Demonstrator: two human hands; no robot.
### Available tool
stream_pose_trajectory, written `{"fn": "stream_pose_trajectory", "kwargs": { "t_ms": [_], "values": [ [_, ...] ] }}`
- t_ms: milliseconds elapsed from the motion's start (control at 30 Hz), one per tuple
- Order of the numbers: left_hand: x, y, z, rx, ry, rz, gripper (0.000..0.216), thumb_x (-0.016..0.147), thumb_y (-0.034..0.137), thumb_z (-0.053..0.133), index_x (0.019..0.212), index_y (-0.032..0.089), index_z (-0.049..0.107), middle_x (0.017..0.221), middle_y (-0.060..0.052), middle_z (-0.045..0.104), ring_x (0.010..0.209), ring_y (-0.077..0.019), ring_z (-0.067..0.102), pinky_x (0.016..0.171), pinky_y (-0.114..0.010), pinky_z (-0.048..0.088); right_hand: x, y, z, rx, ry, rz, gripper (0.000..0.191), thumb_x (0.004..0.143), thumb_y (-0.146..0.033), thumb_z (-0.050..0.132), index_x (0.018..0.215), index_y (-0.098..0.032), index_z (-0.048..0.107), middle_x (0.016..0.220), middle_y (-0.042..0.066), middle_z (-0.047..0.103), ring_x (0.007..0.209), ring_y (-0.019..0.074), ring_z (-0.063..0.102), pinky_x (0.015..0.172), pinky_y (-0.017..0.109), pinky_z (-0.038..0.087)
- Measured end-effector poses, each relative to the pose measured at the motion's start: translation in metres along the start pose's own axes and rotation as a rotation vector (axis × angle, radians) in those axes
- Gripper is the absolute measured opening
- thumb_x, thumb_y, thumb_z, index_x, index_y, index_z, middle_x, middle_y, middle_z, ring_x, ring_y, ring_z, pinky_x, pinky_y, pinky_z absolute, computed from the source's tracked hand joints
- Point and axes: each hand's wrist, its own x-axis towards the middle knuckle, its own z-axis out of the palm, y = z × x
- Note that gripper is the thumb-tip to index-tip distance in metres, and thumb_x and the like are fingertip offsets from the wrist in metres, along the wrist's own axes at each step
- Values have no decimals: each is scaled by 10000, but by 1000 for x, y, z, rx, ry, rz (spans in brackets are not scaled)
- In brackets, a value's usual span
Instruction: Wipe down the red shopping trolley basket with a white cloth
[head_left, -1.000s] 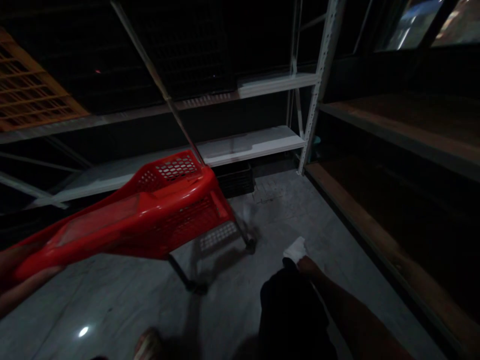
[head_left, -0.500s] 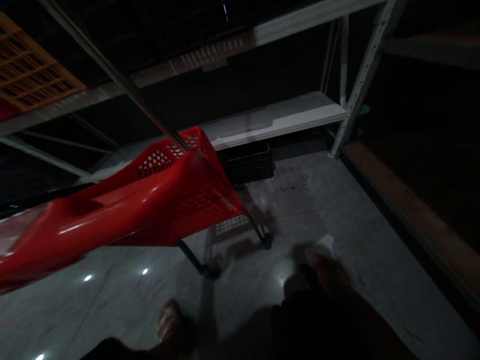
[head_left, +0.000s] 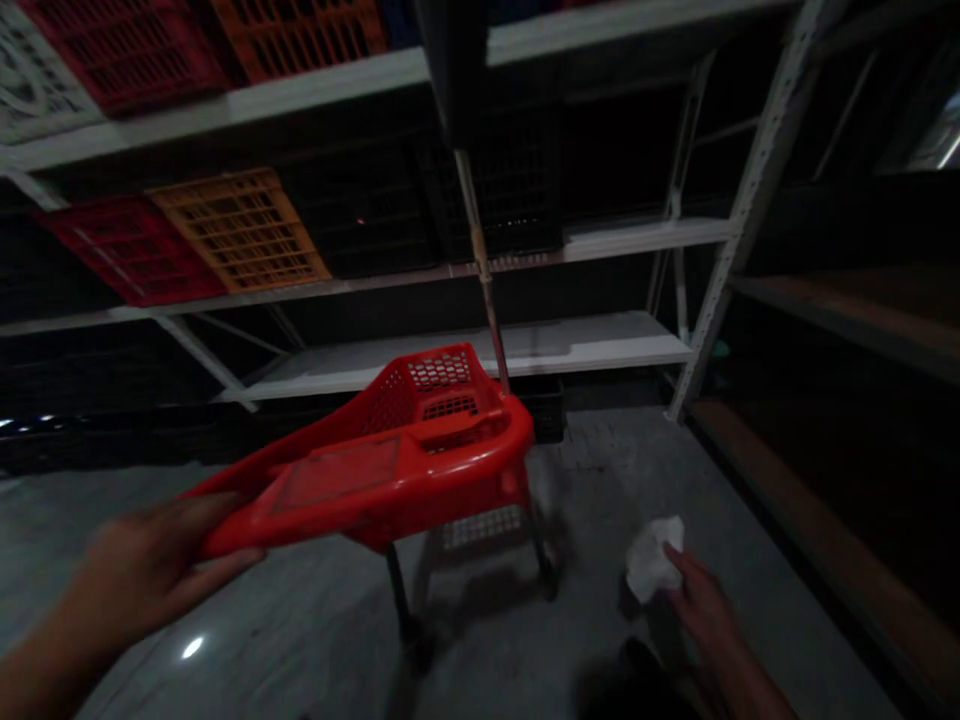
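A red plastic shopping cart (head_left: 442,490) stands before me on the grey floor, its perforated basket towards the shelves. My left hand (head_left: 154,560), a little blurred, is closed round the left end of its handle. A metal pole rises from the cart's right corner, with a dark panel (head_left: 454,70) at its top. Low on the right, my right hand (head_left: 701,590) pinches a crumpled white piece of cloth or paper (head_left: 654,557); which of the two I cannot tell. It hangs above the floor, apart from the cart.
White metal shelving (head_left: 615,345) runs behind the cart. It carries a red crate (head_left: 139,250), an orange crate (head_left: 244,230) and dark crates. A black crate (head_left: 551,405) sits on the floor under the lowest shelf. Another rack with a brown low ledge (head_left: 795,520) borders the right side.
My view has lifted, showing more shelves and crates. My left hand has come into sight on the cart's handle. The white piece in my right hand is now nearer and clearer.
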Motion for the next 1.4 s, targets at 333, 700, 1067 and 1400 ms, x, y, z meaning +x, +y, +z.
{"fn": "stream_pose_trajectory", "kwargs": {
  "t_ms": [333,700,1067,1400],
  "values": [
    [21,20,-33,-65,15,114,641,746,673,318,1140,229,559,1061,-75,656,914,-254,614,759,-340,435,-89,-275,53,-272,-360,-1376,204,839,-361,416,849,-213,555,1224,74,531,1221,274,388,1043,539,129],
    [15,20,-42,-105,74,183,693,741,722,229,1021,208,599,922,-108,680,847,-258,621,707,-333,420,-106,-342,92,-986,-567,-1083,657,860,-628,165,909,-185,648,876,81,680,833,195,618,745,282,422],
    [8,25,-34,-94,268,-3,644,844,563,154,797,144,641,787,-131,677,767,-251,624,709,-357,413,-167,-325,146,-1042,-73,-916,617,900,-537,165,888,-128,628,810,153,669,787,240,632,703,343,415],
    [5,-24,-19,-81,335,113,560,860,510,207,893,194,669,848,-76,700,794,-214,637,716,-317,447,-130,-338,102,-1042,-773,-1261,440,908,-461,287,870,-194,635,781,29,675,669,144,599,591,221,362]
  ]
}}
